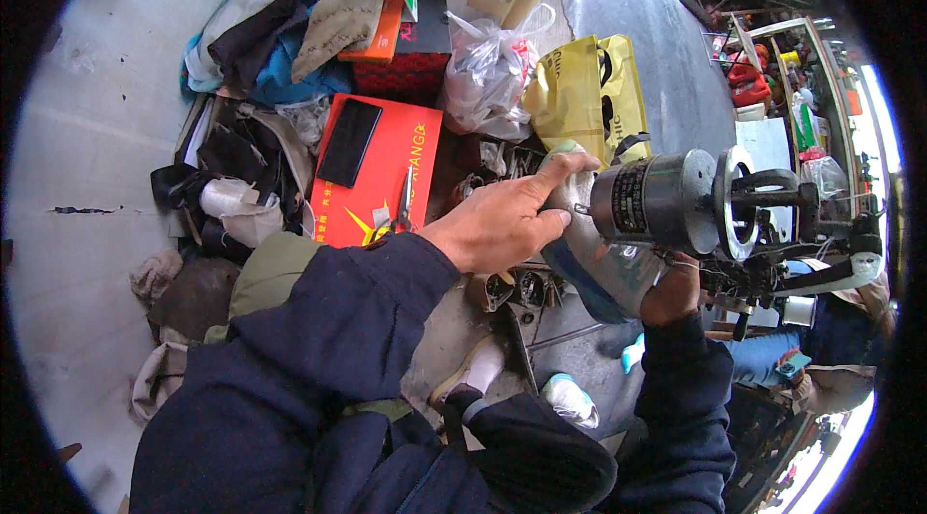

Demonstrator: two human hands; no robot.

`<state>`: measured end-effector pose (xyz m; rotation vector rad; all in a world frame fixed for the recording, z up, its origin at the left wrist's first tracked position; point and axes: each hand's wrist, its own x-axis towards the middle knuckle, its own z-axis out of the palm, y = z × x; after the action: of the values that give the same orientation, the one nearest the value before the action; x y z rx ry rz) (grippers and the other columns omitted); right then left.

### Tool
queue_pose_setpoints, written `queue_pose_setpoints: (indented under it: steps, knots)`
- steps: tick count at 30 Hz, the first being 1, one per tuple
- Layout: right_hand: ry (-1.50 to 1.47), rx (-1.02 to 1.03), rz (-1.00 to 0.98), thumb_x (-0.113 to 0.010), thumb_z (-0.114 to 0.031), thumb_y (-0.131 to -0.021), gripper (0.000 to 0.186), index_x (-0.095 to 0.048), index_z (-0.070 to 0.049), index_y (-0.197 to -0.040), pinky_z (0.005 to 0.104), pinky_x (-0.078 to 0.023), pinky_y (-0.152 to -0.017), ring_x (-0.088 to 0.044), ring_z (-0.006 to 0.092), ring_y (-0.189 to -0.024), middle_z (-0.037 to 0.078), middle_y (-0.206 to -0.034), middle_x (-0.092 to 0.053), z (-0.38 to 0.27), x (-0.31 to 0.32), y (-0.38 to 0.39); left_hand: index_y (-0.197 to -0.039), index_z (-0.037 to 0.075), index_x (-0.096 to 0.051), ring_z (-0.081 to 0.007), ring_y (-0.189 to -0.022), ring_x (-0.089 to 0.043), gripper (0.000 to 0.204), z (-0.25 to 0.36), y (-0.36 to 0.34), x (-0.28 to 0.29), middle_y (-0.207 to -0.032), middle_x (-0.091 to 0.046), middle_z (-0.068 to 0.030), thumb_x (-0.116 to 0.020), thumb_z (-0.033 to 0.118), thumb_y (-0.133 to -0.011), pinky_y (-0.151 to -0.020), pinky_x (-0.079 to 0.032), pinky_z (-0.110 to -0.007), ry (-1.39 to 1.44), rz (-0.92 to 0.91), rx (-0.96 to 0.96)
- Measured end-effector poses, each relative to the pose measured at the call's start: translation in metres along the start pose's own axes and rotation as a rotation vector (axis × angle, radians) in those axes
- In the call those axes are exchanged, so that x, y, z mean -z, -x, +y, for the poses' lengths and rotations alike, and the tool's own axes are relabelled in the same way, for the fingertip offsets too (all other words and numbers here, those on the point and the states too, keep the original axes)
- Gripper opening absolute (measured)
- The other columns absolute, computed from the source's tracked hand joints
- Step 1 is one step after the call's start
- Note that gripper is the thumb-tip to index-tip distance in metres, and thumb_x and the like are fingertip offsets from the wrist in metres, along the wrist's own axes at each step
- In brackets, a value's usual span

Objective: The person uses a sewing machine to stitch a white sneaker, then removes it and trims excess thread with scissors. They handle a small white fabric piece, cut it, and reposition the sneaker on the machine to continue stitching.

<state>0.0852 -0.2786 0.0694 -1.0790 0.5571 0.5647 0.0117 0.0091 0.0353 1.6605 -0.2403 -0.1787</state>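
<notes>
A grey and blue shoe [601, 266] is held up below the round metal head of a hand-cranked sewing machine [666, 195]. My left hand [517, 215] comes from the left and grips the shoe's upper end, with the thumb and index finger closed about its edge. At the lower right end of the shoe is my right hand [673, 290], closed on it; the machine and the shoe hide most of those fingers. Part of the shoe is covered by the machine head, so I cannot see the stitching point.
Left of my hand lies a red box [412, 149] with a black phone [350, 142] and scissors [405, 197] on it. Beyond are a white plastic bag [488, 70] and a yellow bag [570, 94]. Clothes [256, 36] pile at far left. Another person's jeans [763, 357] show at right.
</notes>
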Motion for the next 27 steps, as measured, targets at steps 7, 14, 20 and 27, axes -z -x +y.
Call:
queue_pose_setpoints:
  steps: [7, 14, 20, 27]
  knots:
    - [0.686, 0.157, -0.143, -0.061, -0.014, -0.096, 0.03, -0.065, 0.008, -0.115, 0.037, -0.053, -0.097, -0.066, 0.0268, -0.107, 0.019, -0.12, -0.067, -0.012, 0.006, 0.006, -0.149, 0.022, -0.026, -0.0496, -0.102, -0.063, 0.058, -0.009, -0.002, -0.006, -0.104, -0.065, -0.0314, -0.047, 0.025, -0.095, -0.095, -0.045, -0.052, -0.033, 0.081, -0.033]
    - [1.423, 0.39, -0.043, -0.065, -0.026, -0.098, 0.029, -0.074, 0.002, -0.1, 0.0263, -0.05, -0.07, -0.064, 0.0107, -0.076, 0.004, -0.087, -0.073, -0.012, -0.038, 0.044, -0.148, 0.02, -0.027, -0.0511, -0.098, -0.063, 0.057, -0.01, -0.003, -0.009, -0.1, -0.065, -0.0322, -0.046, 0.025, -0.094, -0.092, -0.045, -0.055, -0.083, 0.118, -0.05]
    - [2.021, 1.079, 0.272, -0.061, -0.028, -0.097, 0.024, -0.069, -0.023, -0.12, 0.0381, -0.053, -0.08, -0.068, 0.0197, -0.091, 0.004, -0.109, -0.071, -0.02, 0.016, 0.024, -0.148, 0.017, -0.031, -0.0514, -0.098, -0.062, 0.058, -0.011, -0.004, -0.011, -0.102, -0.065, -0.0332, -0.045, 0.027, -0.093, -0.092, -0.045, -0.055, -0.139, 0.142, -0.025]
    - [2.323, 0.996, 0.191, -0.059, -0.021, -0.09, 0.048, -0.056, -0.016, -0.138, 0.0573, -0.044, -0.102, -0.058, 0.0384, -0.121, 0.019, -0.135, -0.059, -0.032, 0.048, -0.05, -0.148, 0.013, -0.03, -0.0518, -0.099, -0.062, 0.059, -0.008, -0.004, -0.011, -0.102, -0.065, -0.0344, -0.046, 0.026, -0.092, -0.092, -0.045, -0.054, -0.124, 0.137, -0.012]
